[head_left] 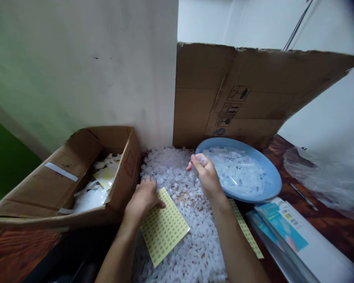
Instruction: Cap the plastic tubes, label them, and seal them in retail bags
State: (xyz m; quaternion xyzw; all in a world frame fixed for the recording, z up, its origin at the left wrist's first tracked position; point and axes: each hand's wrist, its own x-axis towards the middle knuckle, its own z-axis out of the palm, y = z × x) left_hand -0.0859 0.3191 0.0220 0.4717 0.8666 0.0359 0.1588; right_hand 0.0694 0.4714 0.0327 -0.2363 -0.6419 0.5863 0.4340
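Left hand (143,196) pinches the sheet (165,232) by its edge; I'd hold that flat and steady. Right hand (205,173) looks curled near the tub (270,165), can't tell if it's gripping anything.

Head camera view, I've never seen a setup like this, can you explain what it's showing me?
No machine here: these are a person's bare hands, seen by a camera on that person's head, looking forward and down. The left hand holds a yellow dotted sheet over many small whitish pieces on a reddish-brown surface. The right hand is curled near a blue basin of translucent strips; I can't tell whether it holds anything. An open cardboard box with scraps stands at left.
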